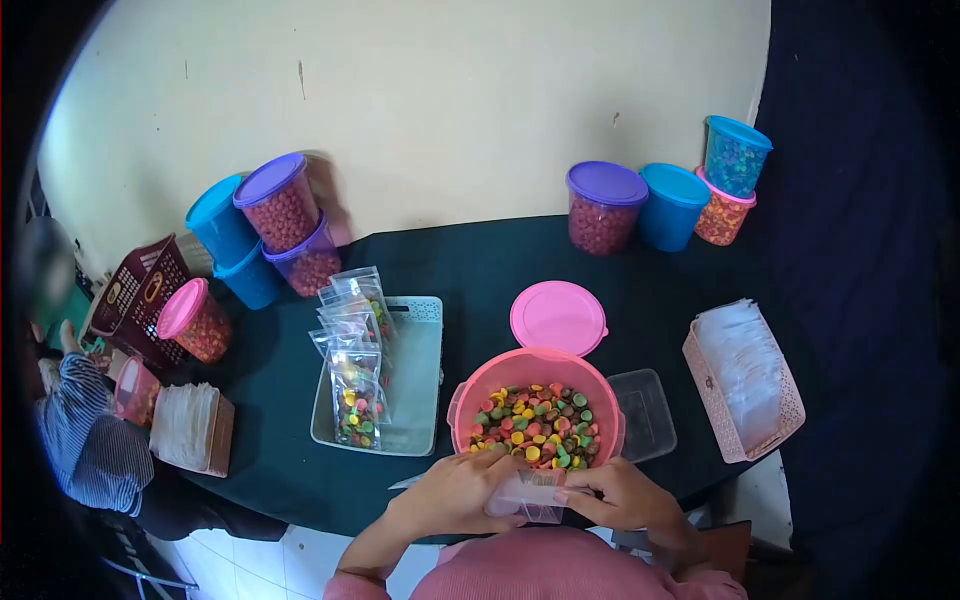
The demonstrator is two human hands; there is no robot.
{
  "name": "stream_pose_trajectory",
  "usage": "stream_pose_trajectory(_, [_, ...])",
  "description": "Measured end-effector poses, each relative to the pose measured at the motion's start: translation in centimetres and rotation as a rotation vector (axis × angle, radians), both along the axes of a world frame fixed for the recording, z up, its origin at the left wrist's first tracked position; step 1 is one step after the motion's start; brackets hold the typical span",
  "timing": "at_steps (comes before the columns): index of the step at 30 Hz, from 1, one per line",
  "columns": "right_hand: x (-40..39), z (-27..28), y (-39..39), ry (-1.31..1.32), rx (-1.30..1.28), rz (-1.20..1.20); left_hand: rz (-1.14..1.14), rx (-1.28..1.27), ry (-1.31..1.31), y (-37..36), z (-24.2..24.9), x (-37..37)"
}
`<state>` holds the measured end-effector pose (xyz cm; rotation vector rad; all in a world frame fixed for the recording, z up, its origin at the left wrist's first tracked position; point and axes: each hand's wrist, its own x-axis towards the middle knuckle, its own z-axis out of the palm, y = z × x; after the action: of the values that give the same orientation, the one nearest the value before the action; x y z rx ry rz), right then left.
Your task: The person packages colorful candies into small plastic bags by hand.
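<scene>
Head view, looking down onto the green-clothed bench [480,265]. Between left hand [458,492] and right hand [622,495]: clear plastic piece [532,494], small bag or box, too washed out to tell which. Lies at the near rim of the pink tub [530,370], on the wearer's side, overlapping that rim in view; touching it or just above, cannot tell. Runs roughly crosswise, from left palm toward right thumb. Neither hand nearer; both on it.

Left grip: curled over from above, closed about the left end. Right grip: pinched on the right end, thumb on top, hardly any gap; underside hidden.

Relative to the grip: plastic to the right of left hand, to the left of right hand. Straight ahead, just beyond: coloured pieces [534,425], heaped in the tub.

Around: pink lid [558,318] past the tub's far side; clear box [648,412] just beside it, right; pale tray [420,400] with filled bags [357,395], left; basket [706,388] of flat bags [738,360], farther right.
</scene>
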<state>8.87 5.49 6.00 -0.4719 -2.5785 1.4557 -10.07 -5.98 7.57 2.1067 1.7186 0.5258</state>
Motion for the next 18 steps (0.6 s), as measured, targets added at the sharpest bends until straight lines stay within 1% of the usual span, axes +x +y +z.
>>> stream_pose_trajectory(2, [0.0, 0.4, 0.2, -0.028, 0.014, 0.008, 0.003, 0.019, -0.017, -0.2, -0.1, -0.1])
stream_pose_trajectory(4, [0.0, 0.6, 0.4, -0.047, 0.134, 0.077, -0.024, -0.001, -0.080, -0.5, -0.3, -0.2])
stream_pose_trajectory(5, [0.2, 0.9, 0.5, -0.049, 0.132, 0.078, -0.023, -0.002, -0.082, -0.8, -0.6, -0.4])
stream_pose_trajectory(7, [0.8, 1.5, 1.0, -0.083, 0.164, 0.058, 0.062, -0.080, -0.117, -1.4, -1.4, -1.1])
stream_pose_trajectory(8, [1.1, 1.7, 1.1, -0.083, 0.169, 0.062, 0.065, -0.076, -0.117, -1.7, -1.5, -1.2])
stream_pose_trajectory(10, [1.4, 1.9, 1.4, -0.108, 0.216, 0.107, 0.006, -0.085, -0.187, -2.1, -1.7, -1.4])
stream_pose_trajectory(11, [1.4, 1.9, 1.6, -0.111, 0.219, 0.112, 0.013, -0.111, -0.170, -2.1, -1.8, -1.3])
stream_pose_trajectory(12, [1.3, 2.0, 1.8, -0.127, 0.222, 0.135, 0.018, -0.109, -0.174, -2.1, -1.9, -1.2])
stream_pose_trajectory(14, [1.1, 2.3, 1.8, -0.147, 0.227, 0.161, 0.041, -0.012, -0.156, -2.1, -2.3, -1.1])
stream_pose_trajectory(15, [0.9, 2.5, 1.6, -0.109, 0.299, 0.188, 0.044, -0.009, -0.158, -2.0, -2.2, -1.0])
stream_pose_trajectory(16, [0.6, 2.7, 1.4, -0.070, 0.371, 0.216, -0.007, 0.005, -0.169, -1.8, -2.1, -1.0])
stream_pose_trajectory(17, [0.2, 2.5, 1.0, -0.070, 0.371, 0.220, -0.058, 0.017, -0.181, -1.7, -2.0, -1.0])
stream_pose_trajectory(18, [-0.2, 2.1, 0.5, -0.032, 0.471, 0.275, -0.055, 0.017, -0.182, -1.7, -2.0, -0.9])
